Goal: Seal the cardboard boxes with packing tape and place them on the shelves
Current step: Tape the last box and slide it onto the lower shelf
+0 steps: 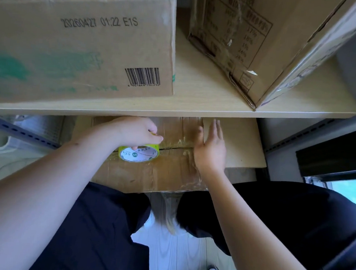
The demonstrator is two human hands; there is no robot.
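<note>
My left hand [137,132] pinches the tape roll [139,153] on the box [149,175] seam | right hand [210,149] spread flat beside it | risk: tape wrinkles if flaps shift under me

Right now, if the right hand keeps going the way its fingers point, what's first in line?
Probably the upper shelf board: the right hand lies open on the box top, fingers toward its front edge. Depth unclear; it may pass underneath.

left shelf box [80,43]: "20260427 01:22 e1s", barcode 6 901668 700230; right box [251,45]: percentages 17%, 18%, 24%
</note>
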